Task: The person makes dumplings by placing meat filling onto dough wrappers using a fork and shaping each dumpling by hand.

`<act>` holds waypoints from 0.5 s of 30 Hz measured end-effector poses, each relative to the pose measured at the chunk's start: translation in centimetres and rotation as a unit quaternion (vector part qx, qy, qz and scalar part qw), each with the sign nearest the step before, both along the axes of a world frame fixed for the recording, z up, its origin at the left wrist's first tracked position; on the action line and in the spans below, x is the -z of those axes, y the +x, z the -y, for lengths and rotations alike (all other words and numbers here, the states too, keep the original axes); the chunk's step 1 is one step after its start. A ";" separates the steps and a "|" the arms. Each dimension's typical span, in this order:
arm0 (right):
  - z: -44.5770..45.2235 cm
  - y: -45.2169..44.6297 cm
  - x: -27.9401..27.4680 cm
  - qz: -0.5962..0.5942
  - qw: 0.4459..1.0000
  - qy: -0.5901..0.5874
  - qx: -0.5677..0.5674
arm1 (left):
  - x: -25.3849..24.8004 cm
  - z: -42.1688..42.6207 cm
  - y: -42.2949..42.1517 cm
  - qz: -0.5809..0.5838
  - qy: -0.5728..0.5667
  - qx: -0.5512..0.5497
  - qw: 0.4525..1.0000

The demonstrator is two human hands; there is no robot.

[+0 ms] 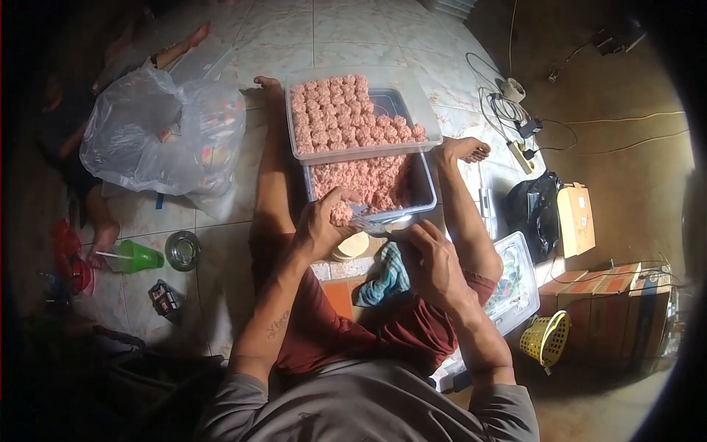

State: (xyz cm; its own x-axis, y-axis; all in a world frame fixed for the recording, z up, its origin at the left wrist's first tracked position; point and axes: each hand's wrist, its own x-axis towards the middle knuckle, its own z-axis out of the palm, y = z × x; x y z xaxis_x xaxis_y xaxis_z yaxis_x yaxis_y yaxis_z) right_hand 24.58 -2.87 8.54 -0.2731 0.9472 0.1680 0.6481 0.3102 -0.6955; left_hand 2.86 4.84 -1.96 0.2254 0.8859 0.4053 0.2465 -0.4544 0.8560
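Head view: the left hand (322, 230), fingers curled, cups a filled dumpling (341, 214) of pink minced meat just in front of the lower bin (430, 193). The right hand (433, 259) grips a fork (374, 228) — its tines at the dumpling. The lower bin holds loose minced meat (359, 180); above it, a translucent tray (366, 155) carries rows of shaped pieces (329, 110). Near the hands lie round wrappers (351, 246) and a checked cloth (386, 275).
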 end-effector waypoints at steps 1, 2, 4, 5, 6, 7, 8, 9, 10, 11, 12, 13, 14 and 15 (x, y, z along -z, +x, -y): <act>-0.3 -0.3 0.7 0.006 1.000 0.016 -0.015 | 0.1 0.0 0.1 -0.012 -0.027 0.013 0.999; -0.6 -0.5 1.4 0.011 0.999 0.034 -0.030 | 0.0 0.0 0.1 -0.025 -0.053 0.027 0.998; -1.0 -1.3 1.9 0.000 0.997 0.063 -0.036 | -0.3 0.0 0.5 -0.101 -0.074 0.016 0.992; -1.0 -1.7 2.1 -0.043 0.997 0.061 -0.011 | -0.3 0.0 0.6 -0.178 -0.094 0.005 0.980; -1.2 -2.0 2.2 -0.087 0.994 0.060 0.013 | 0.4 -0.2 0.5 -0.177 -0.093 0.005 0.980; -1.4 -2.1 2.3 -0.086 0.994 0.060 0.014 | 1.1 -0.2 0.2 -0.180 0.014 -0.011 0.984; -1.6 -2.1 2.8 -0.154 0.986 0.030 0.065 | 1.8 -0.1 -0.1 -0.165 -0.123 0.001 0.979; -1.9 -2.0 3.3 -0.221 0.968 0.002 0.117 | 1.0 0.0 -0.4 -0.155 -0.253 -0.002 0.955; -2.6 -1.4 4.8 -0.221 0.968 0.006 0.121 | 6.6 -0.6 -1.0 -0.009 -0.150 0.069 0.986; -3.4 -0.4 7.7 -0.256 0.954 -0.076 0.133 | 5.2 0.1 -1.4 -0.019 -0.132 0.074 0.988; -4.1 0.8 11.0 -0.289 0.933 -0.158 0.143 | 2.8 0.9 -1.8 -0.029 -0.114 0.078 0.990; -4.0 2.8 15.1 -0.216 0.935 -0.249 0.132 | 1.4 1.4 -1.8 -0.047 -0.115 0.055 0.991; -3.2 4.2 17.9 -0.228 0.887 -0.373 0.147 | 2.9 1.4 -1.2 0.077 -0.124 0.054 0.988; -1.2 3.6 16.8 -0.262 0.871 -0.371 0.189 | 3.1 1.4 -1.7 0.040 -0.119 0.063 0.990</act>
State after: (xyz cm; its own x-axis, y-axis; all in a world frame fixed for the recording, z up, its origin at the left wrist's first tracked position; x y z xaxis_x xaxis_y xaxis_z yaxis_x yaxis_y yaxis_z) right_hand 28.22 -1.69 -8.21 0.0120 0.8535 -0.5210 0.1404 -0.5173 -0.8442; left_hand 1.13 3.41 -5.05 0.3163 0.9253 0.2090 0.1284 -0.2601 0.9570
